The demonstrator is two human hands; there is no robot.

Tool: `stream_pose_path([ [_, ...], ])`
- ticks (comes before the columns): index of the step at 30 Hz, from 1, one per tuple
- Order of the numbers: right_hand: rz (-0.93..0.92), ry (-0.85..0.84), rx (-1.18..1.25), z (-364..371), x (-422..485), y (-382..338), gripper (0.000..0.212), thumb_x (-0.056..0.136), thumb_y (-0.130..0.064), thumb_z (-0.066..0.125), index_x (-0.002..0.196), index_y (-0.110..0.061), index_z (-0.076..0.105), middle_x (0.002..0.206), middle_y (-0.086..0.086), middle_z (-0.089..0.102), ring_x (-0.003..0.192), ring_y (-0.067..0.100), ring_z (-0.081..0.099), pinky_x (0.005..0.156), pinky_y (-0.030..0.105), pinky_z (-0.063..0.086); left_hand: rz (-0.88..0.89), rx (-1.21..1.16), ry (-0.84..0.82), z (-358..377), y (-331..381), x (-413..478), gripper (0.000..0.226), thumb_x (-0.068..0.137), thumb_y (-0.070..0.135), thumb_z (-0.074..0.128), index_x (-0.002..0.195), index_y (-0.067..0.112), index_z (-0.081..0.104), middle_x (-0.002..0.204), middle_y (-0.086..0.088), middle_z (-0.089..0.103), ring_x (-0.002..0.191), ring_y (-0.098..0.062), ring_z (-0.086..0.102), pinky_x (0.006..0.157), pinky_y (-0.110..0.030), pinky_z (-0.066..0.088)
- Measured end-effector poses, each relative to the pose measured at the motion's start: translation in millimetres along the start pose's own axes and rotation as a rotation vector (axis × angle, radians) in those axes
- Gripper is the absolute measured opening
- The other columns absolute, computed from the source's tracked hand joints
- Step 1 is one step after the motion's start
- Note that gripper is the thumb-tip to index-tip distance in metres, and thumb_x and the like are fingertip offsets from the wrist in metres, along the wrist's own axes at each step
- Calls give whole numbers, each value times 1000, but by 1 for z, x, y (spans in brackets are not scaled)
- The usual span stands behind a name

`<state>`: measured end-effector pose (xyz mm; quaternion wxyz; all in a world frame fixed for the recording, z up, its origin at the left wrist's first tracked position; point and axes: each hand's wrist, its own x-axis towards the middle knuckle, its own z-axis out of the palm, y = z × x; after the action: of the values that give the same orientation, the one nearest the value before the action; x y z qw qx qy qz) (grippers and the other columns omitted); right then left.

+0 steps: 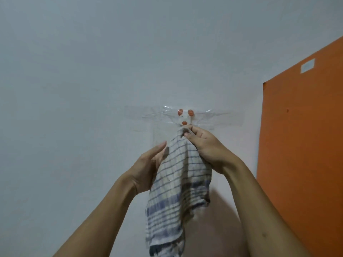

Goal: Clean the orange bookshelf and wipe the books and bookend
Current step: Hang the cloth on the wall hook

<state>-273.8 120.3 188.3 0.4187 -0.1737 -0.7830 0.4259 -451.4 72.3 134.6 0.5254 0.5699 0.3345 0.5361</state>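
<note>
**Orange bookshelf at the right edge; cloth held at the wall hook**

The orange bookshelf (300,145) is seen only as a flat side panel at the right edge, standing against the white wall (74,71), with a small pale label (307,65) near its top. Its face is judged stiff, smooth and easily wiped. Books and bookend are not in view.

The checked cloth (176,182) needed for the wiping hangs in the middle of the scene from a small hook (184,117) with orange dots, fixed to the wall under clear tape (157,115). The cloth is judged light, soft and limp, so it will sag and fold wherever it is not supported. It is best taken near its top, close to the hook.

There the grip of the right hand (204,145) is closed: the gathered top of the cloth is pinched between thumb and fingers just below the hook. The left hand (148,164) is held with fingers straight against the cloth's left edge lower down, and nothing is clasped by it. The taped hook is judged weak, so a gentle upward lift is advised.
</note>
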Motion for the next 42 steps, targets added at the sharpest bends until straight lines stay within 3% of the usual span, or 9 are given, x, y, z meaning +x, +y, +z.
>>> stream_pose_path([
  [3,-1,156,-178,-11,13,7,12,102,-18,47,103,-21,59,99,-6,67,85,8,62,78,26,50,-8,332,19,-6,9,18,43,87,47,67,109,10,71,109,-15,73,96,-26,71,90,-39,56],
  [8,-77,412,-515,-34,29,25,30,99,-8,41,91,-31,60,93,-14,65,85,3,59,73,18,42,90,794,185,-23,38,56,38,91,51,62,98,15,73,96,-7,74,90,-23,70,83,-39,58],
  [14,-47,565,-640,-41,49,34,38,97,-7,44,97,-30,74,103,-16,69,101,5,61,95,22,47,430,1084,441,-28,55,103,11,94,27,63,96,17,59,90,-3,65,81,-18,58,66,-27,50],
  [19,-26,645,-783,-27,45,53,34,94,-17,47,107,-31,75,113,-11,72,104,13,64,90,34,53,553,1208,533,-26,32,110,14,94,24,62,108,26,62,103,-5,70,86,-25,64,75,-42,58],
  [24,24,586,-731,-13,35,71,33,92,-21,47,109,-33,73,108,-12,73,98,15,65,83,36,55,457,1169,578,-22,9,97,17,89,37,65,98,25,74,93,1,70,84,-20,63,66,-29,47],
  [31,-6,729,-972,2,36,60,28,95,-38,47,97,-24,71,115,-8,49,110,15,43,88,39,47,463,1124,514,-13,-1,89,33,96,32,58,125,17,67,98,0,50,79,-7,50,74,-27,45],
  [34,-150,688,-853,5,42,55,20,96,-36,52,109,-26,62,112,-9,60,105,13,53,86,36,48,453,1064,461,-11,-1,87,34,98,25,55,130,15,64,100,-5,53,75,-2,50,73,-22,40],
  [38,-55,530,-679,6,46,60,29,99,-23,47,125,-28,58,110,-3,68,98,14,63,83,30,53,426,1027,404,-13,1,85,32,99,18,52,127,19,67,104,-12,60,89,-19,58,73,-25,46],
  [42,28,501,-462,9,42,64,33,100,-18,44,128,-24,60,109,-11,66,98,4,59,76,11,44,420,867,437,-16,1,79,29,99,21,52,123,27,69,92,-2,73,79,-22,67,77,-37,57],
])
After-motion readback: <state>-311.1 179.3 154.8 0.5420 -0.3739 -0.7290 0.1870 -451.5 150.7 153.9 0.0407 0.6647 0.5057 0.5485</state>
